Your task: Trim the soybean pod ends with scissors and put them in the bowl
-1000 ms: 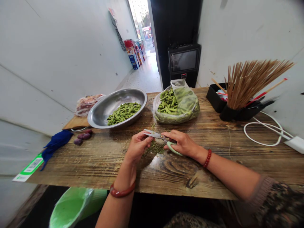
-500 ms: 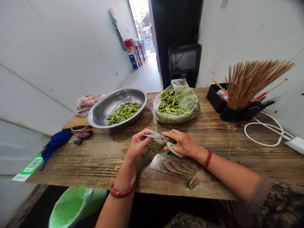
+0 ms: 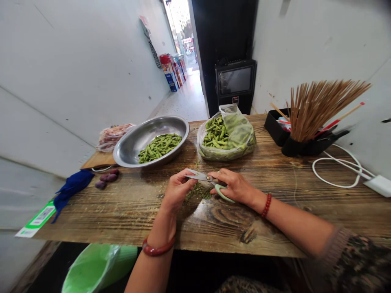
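in a narrow white-walled room, at a grained wooden table, works near a steel basin of edamame pods, lying beyond and left of the grip, and a plastic bag of more pods right of the basin. in the right hand, holds green-handled scissors, with fingers closed around the handles; points the long axis leftward and slightly away, with barely parted blades reaching the left hand, nearer the tips. there, pinches thumb and fingers, cannot tell on what, over green trimmings.
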### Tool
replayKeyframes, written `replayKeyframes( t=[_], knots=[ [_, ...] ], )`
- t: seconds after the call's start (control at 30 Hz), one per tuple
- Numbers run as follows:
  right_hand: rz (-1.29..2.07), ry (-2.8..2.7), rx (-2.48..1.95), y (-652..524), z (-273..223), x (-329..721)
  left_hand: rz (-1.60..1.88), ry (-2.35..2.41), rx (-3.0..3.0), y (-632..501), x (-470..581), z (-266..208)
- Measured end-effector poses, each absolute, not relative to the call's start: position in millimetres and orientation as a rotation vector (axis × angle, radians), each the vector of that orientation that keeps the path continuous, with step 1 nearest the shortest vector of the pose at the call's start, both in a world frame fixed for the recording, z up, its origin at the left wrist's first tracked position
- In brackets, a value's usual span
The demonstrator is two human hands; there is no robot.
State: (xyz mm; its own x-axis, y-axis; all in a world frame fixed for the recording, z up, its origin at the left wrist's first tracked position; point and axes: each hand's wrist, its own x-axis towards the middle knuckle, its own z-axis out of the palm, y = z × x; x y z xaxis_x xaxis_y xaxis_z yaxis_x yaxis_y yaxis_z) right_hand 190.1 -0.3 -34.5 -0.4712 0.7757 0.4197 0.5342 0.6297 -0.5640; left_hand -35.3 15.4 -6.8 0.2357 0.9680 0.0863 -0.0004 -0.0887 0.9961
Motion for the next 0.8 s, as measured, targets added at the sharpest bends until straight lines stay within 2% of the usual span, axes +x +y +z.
replayKeyframes(
  t=[0.43, 0.8],
  knots=[
    [0.487, -1.925, -1.023, 4.3, -42.3, 191.7, 1.180, 1.013, 1.097, 16.6, -34.5, 1.1],
    [0.494, -2.052, -0.989, 2.7, -37.3, 191.7, 1.183, 0.933, 0.999, 19.2, -35.9, -0.5]
  ],
)
